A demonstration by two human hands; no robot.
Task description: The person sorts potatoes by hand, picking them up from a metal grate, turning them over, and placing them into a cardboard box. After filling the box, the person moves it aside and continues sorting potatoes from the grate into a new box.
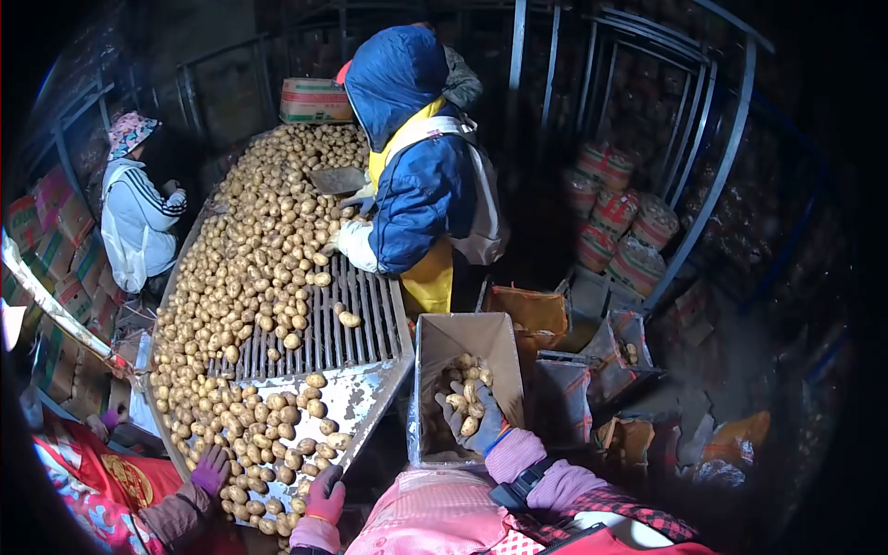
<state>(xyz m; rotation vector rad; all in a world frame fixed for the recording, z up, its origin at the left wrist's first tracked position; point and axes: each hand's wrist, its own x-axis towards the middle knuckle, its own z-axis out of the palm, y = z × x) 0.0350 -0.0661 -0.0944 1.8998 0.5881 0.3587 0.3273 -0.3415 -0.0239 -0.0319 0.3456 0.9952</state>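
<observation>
My right hand, in a grey glove, is cupped around several potatoes inside an upright cardboard box. More potatoes show just beyond its fingers, and the hand hides part of the box's inside. My left hand, in a pink and grey glove, lies at the near edge of the sorting table, beside loose potatoes. Its fingers look stretched out, with nothing visible held in them.
A co-worker's purple-gloved hand touches the potatoes left of mine. A person in a blue hooded jacket stands beyond the box, another person across the table. Open crates stand at right, before filled sacks and metal posts.
</observation>
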